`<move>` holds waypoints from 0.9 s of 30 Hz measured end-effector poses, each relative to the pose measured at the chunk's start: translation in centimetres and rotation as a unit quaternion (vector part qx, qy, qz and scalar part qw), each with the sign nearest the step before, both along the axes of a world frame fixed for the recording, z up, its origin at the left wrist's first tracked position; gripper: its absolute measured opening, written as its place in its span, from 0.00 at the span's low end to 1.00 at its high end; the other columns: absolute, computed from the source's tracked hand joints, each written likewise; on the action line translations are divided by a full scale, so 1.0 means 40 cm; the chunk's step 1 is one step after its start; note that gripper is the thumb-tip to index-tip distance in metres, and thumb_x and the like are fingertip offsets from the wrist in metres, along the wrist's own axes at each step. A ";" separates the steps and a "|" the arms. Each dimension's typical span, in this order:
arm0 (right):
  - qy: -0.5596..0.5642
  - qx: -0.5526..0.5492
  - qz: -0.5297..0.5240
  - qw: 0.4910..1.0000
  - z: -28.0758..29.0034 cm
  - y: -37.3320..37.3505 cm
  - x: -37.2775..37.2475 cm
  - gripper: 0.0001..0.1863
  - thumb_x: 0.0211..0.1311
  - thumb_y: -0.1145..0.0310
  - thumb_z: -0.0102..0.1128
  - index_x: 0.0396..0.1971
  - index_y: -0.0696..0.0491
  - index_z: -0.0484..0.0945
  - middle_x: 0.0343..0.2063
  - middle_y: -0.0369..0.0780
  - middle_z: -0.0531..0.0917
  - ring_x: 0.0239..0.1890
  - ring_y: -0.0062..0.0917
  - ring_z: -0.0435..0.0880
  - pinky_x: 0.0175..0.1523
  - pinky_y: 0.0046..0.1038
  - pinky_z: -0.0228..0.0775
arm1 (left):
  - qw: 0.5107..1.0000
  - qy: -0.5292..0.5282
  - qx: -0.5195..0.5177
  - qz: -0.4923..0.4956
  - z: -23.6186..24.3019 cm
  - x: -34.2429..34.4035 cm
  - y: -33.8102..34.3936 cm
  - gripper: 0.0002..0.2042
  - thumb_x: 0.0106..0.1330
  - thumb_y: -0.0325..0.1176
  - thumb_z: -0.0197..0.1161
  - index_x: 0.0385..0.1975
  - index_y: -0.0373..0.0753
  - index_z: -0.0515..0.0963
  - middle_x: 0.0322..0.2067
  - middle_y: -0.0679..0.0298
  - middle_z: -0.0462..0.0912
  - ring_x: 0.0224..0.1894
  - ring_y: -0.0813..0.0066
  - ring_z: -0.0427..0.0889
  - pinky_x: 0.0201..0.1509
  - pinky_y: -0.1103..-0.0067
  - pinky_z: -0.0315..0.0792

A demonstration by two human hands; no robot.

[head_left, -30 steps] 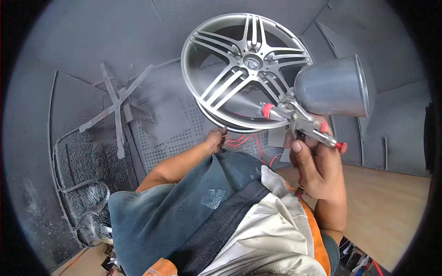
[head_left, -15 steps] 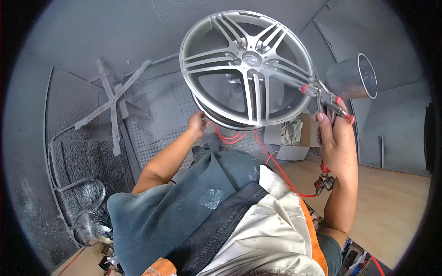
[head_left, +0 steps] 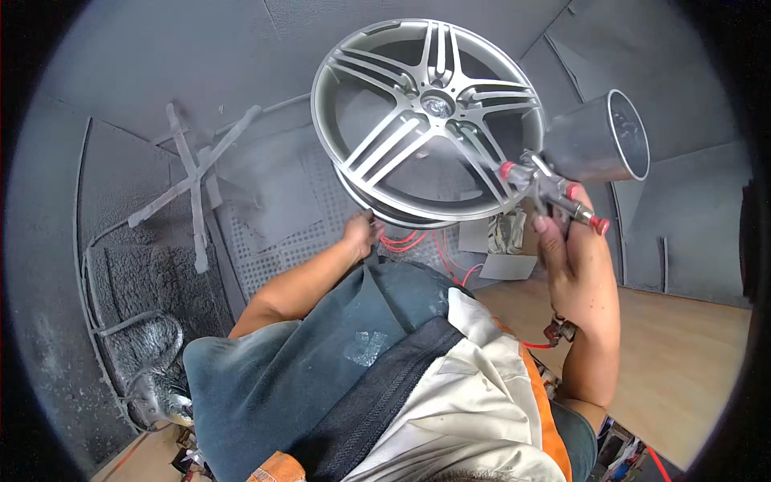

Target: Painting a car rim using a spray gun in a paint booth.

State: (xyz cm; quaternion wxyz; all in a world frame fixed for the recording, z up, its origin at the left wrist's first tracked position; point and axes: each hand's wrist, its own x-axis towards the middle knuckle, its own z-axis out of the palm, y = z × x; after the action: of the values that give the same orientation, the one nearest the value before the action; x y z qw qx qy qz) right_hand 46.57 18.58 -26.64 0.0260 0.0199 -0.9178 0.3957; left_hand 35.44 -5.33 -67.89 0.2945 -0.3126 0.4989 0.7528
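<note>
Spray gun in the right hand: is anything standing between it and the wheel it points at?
Nothing solid that I can see. The right hand points the spray gun at the wheel, with only faint mist between. The left hand is by the wheel's lower edge, out of that line.

I wear a loose, dark blue-green garment (head_left: 297, 361) with a shiny, pale, squarish patch (head_left: 368, 348) on its front, bordered by a black band (head_left: 377, 394) bearing a zipper-like line. Creased cream cloth (head_left: 442, 402) lies alongside, edged by an orange strip (head_left: 548, 410). My left hand (head_left: 364, 233) and right hand (head_left: 577, 261) are bare; a dark green sleeve (head_left: 581, 442) covers my right upper arm.
</note>
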 end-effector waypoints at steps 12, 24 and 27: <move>-0.021 -0.117 0.036 0.992 0.016 -0.031 0.031 0.15 0.68 0.74 0.49 0.52 0.62 0.65 0.26 0.33 0.71 0.21 0.13 0.64 0.25 0.17 0.58 | 0.973 -0.059 0.010 -0.222 0.070 0.036 0.049 0.12 0.70 0.37 0.48 0.45 0.40 0.74 0.40 0.65 0.79 0.42 0.71 0.80 0.38 0.76 0.78; -0.005 0.042 -0.075 0.996 0.003 0.004 0.013 0.13 0.68 0.74 0.48 0.49 0.61 0.65 0.23 0.32 0.69 0.22 0.14 0.64 0.27 0.18 0.59 | 0.999 0.029 -0.024 0.036 0.061 -0.127 -0.091 0.11 0.67 0.34 0.48 0.42 0.36 0.73 0.37 0.62 0.77 0.30 0.73 0.76 0.30 0.80 0.73; -0.024 0.036 -0.032 0.999 0.015 -0.006 0.026 0.14 0.68 0.74 0.48 0.50 0.62 0.65 0.23 0.32 0.71 0.23 0.13 0.66 0.27 0.18 0.60 | 0.997 0.047 -0.040 0.041 0.061 -0.119 -0.077 0.12 0.68 0.35 0.47 0.43 0.36 0.72 0.38 0.61 0.76 0.32 0.73 0.76 0.31 0.81 0.73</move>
State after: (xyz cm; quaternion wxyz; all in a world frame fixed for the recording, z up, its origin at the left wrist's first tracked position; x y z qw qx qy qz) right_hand 47.63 18.34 -26.03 0.0159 -0.0177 -0.9319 0.3620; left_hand 30.70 -8.43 -65.47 0.2271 -0.3082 0.5288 0.7575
